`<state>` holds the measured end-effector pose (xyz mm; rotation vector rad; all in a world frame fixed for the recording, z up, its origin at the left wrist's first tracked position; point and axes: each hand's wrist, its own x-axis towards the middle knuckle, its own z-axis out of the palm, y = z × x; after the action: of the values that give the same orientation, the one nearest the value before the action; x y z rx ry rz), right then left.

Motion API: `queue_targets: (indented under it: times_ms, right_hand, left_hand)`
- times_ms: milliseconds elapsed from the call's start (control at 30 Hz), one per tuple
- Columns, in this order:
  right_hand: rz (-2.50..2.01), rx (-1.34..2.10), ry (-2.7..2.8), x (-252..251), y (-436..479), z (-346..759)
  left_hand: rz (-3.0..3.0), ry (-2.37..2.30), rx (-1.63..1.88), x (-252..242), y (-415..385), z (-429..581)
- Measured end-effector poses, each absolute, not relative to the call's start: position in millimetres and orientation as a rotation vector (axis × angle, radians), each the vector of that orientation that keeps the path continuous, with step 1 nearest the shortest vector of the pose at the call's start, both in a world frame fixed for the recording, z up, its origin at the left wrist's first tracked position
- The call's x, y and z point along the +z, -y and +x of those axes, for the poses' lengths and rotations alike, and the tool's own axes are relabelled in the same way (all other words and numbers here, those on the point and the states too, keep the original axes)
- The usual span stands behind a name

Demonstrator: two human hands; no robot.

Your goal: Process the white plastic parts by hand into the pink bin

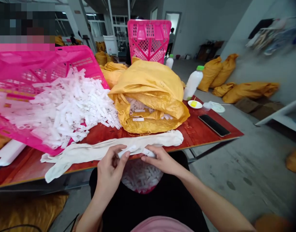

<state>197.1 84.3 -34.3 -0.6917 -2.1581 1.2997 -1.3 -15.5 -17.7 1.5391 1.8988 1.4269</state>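
My left hand (111, 166) and my right hand (159, 159) meet at the table's near edge. Together they pinch small white plastic tubes (135, 150), one end in each hand, both sets of fingers closed. Just below them, in my lap, sits a pink container (141, 189) filled with white tubes. A long white cloth (94, 151) lies along the table edge under my hands. A tilted pink basket (41, 64) at the left spills a heap of white tubes (70, 103) onto the red table (198, 129).
An open yellow sack (150, 96) of tubes sits mid-table. Behind it are a second pink basket (149, 38), white bottles (193, 82), a small dish (195, 103) and a black phone (214, 125). Yellow sacks (234, 83) lie on the floor; a person (171, 40) stands far back.
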Motion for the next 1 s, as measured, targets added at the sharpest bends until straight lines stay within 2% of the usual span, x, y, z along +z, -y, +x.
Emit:
queue_targets:
  times_ms: [133, 267, 333, 533, 667, 867, 1000]
  right_hand:
    - [-0.653, 1.294, 2.201, -40, -80, 196]
    - [-0.708, 0.814, 2.402, -51, -69, 194]
    - [-0.722, 0.691, 2.435, -54, -62, 190]
    - [-0.621, 1.254, 2.294, -45, -62, 194]
    - [-0.535, 1.376, 2.280, -42, -63, 200]
    - [-0.804, 0.749, 2.473, -54, -47, 194]
    - [-0.881, 0.465, 2.508, -61, -41, 192]
  left_hand:
    - [1.795, -1.817, 1.431, -18, 18, 9]
    - [1.781, -1.752, 1.295, -24, 18, 12]
    - [1.671, -1.758, 1.286, -29, 16, 14]
    - [1.432, -1.626, 1.359, -34, 15, 6]
    - [1.630, -1.563, 1.249, -26, 17, -5]
    - [1.548, -1.685, 1.189, -21, 20, 6]
    - [1.468, -1.737, 1.202, -21, 19, 19]
